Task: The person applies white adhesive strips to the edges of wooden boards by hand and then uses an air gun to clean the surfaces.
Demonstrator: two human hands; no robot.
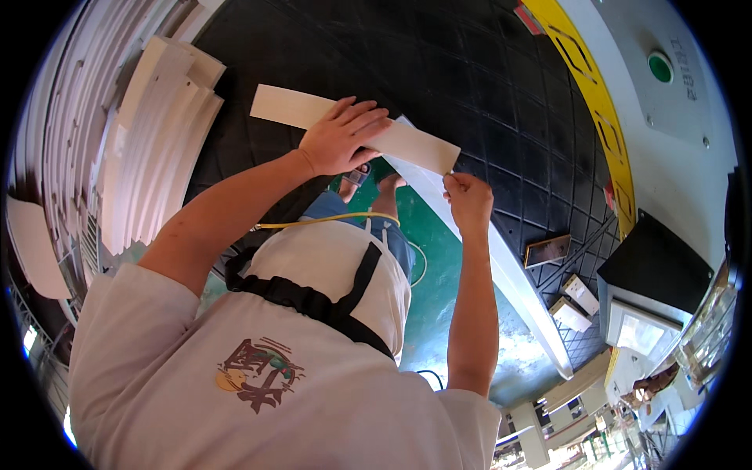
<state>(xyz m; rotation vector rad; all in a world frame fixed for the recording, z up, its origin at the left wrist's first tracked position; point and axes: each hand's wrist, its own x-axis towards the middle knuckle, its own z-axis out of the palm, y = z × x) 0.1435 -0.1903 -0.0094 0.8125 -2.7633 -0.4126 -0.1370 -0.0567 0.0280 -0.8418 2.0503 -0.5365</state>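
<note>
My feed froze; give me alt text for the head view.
A person's left hand lies across a pale strip over a dark grid-lined surface, the right hand curled at its near right corner. Pale boards are stacked at left; a yellow band curves at right.

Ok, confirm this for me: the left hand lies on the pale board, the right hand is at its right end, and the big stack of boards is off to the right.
Not quite: in the head view, the big stack of boards is off to the left. The left hand lies on the pale board, and the right hand is at its right end.
</note>
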